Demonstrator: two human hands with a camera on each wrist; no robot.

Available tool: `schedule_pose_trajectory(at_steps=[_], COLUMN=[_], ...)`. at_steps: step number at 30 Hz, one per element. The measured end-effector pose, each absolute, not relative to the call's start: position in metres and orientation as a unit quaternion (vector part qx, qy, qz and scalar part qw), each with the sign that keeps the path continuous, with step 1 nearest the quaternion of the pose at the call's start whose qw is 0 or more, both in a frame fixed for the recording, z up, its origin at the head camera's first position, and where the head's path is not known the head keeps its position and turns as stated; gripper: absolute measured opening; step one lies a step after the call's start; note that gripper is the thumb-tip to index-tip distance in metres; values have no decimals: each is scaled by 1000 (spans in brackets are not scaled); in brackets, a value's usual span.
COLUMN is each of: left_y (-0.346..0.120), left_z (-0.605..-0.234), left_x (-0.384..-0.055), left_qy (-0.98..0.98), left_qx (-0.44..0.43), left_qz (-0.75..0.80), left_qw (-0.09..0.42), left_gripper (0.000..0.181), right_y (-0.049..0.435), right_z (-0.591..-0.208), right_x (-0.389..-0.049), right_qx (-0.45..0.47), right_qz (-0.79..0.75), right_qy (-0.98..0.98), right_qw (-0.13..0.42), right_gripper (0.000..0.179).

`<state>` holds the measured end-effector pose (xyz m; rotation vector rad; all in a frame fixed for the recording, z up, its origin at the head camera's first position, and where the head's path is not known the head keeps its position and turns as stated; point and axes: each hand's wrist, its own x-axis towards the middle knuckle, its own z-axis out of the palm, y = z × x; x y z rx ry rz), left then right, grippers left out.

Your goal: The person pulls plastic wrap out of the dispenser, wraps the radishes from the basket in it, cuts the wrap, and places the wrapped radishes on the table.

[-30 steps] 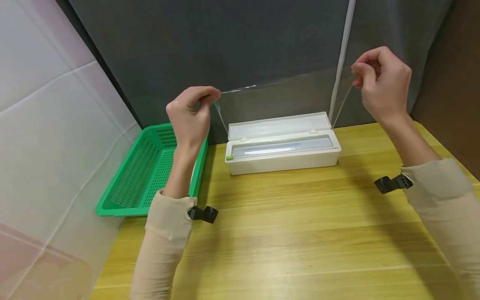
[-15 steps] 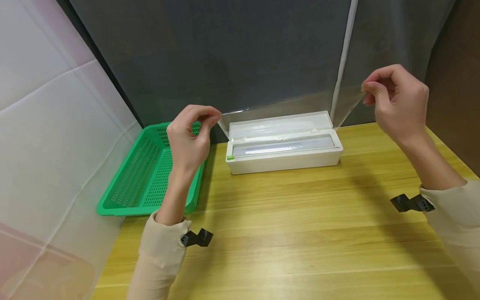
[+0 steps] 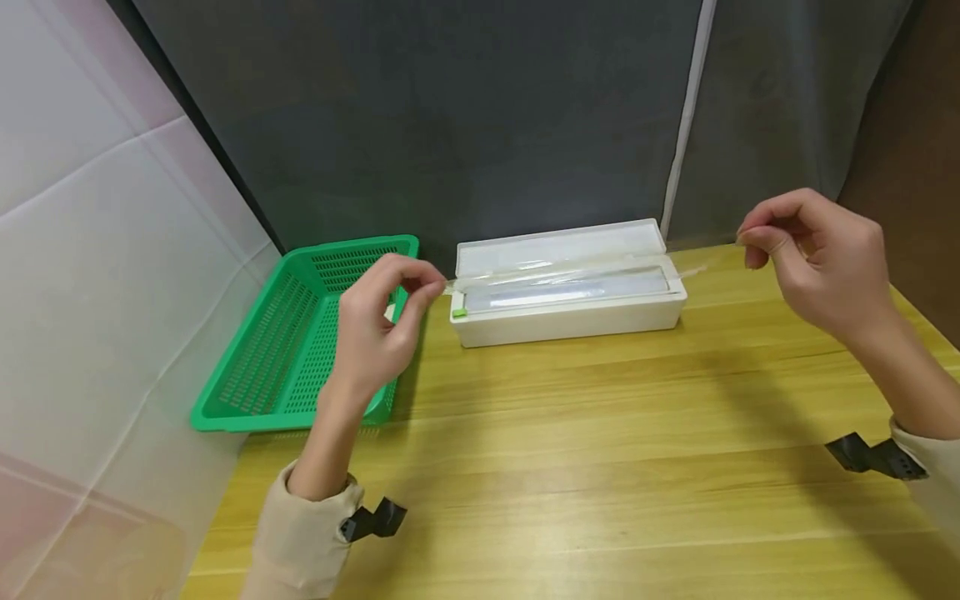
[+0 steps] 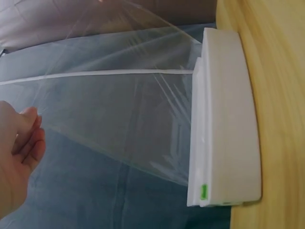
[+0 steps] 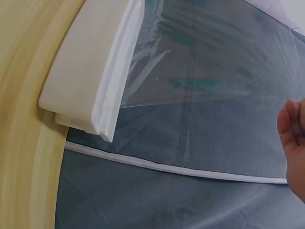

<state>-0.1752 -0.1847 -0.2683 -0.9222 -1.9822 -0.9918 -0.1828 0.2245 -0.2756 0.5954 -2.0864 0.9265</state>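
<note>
A white cling film box [image 3: 570,326] stands on the table with its lid raised against the back. Clear cling film [image 4: 119,109] stretches from the box toward both hands, and in the head view it hangs low across the box's top. Thumb and fingertips of my left hand [image 3: 378,321] pinch one corner of the film, just left of the box. My right hand [image 3: 825,262] pinches the film's other side, apart from the box on the right. Near that hand the film is hard to make out. A small green slider [image 3: 460,313] sits on the box's front left corner.
A green plastic basket [image 3: 251,422] stands on the left, partly behind my left hand, with something white inside near its right wall. Behind the wooden table [image 3: 570,467] hangs a dark grey curtain [image 3: 465,125]. A white sheet [image 3: 127,275] hangs on the left.
Both hands have come down, the right one also moving to the right. The cling film between them has dropped from high above the box to just over its top.
</note>
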Motion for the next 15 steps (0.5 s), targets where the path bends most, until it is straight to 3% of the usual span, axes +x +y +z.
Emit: schedule_pose_trajectory(at_steps=[3,10,15], left_y=[-189,-198,-201], left_z=[-274,-287,-299], left_x=[-170,-157,-149], left_qy=[-772,-781,-777], left_qx=[-378,-406,-419], left_qz=[-385,-392,-409], left_qw=[336,269,233], left_gripper=[6,6,4], right_y=[229,238,241], right_z=[-283,-301,-314], right_x=[-178,-168,-161], right_qx=[256,304,328], right_qz=[362,409,417], right_qy=[-818,-807,-802], right_qw=[367,299,275], right_gripper=[15,7,14])
